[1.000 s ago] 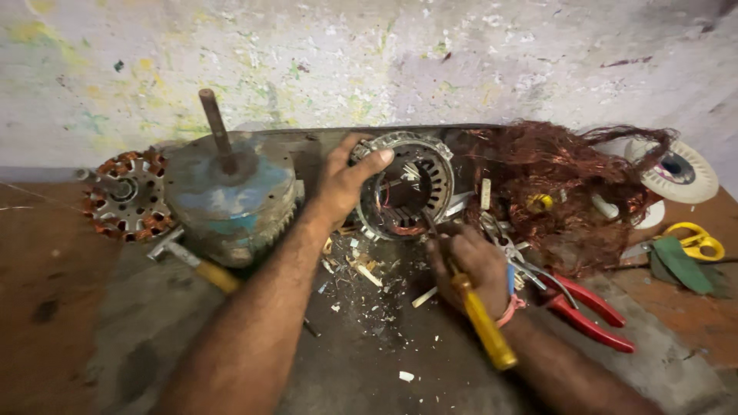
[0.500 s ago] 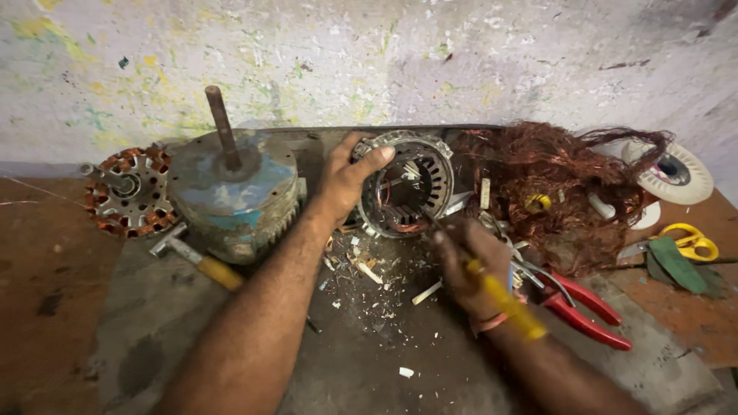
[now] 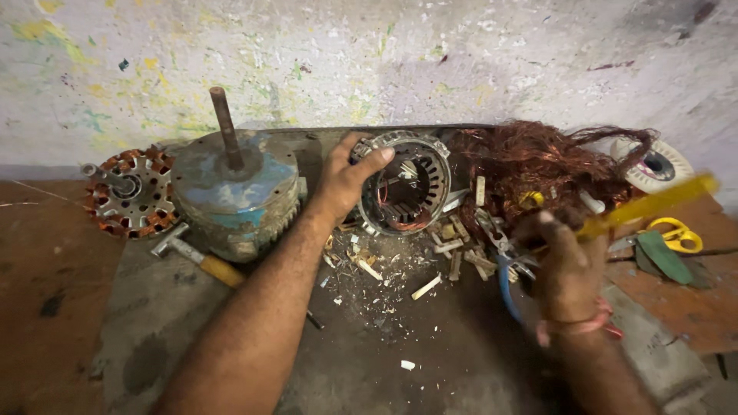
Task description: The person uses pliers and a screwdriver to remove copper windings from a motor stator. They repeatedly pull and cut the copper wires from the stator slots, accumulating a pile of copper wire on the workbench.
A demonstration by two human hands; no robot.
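- The left hand [image 3: 347,178] gripped the rim of the stator ring [image 3: 406,192], thumb hooked over the top edge and fingers curled round the near-left side.
- The stator ring stood tilted on the dark work slab [image 3: 430,361], between the blue motor housing [image 3: 234,188] and the heap of copper wire [image 3: 538,165].
- The right hand [image 3: 565,261] was closed round a yellow-handled tool [image 3: 649,206], blurred, its handle pointing up and to the right, well apart from the ring.
- Blue-handled pliers [image 3: 503,280] lay just beside the right hand.
- A hammer [image 3: 196,257] lay against the housing's near side.
- Wood slivers and debris [image 3: 400,277] were scattered below the ring.
- Yellow scissors [image 3: 676,234] lay at the right edge.
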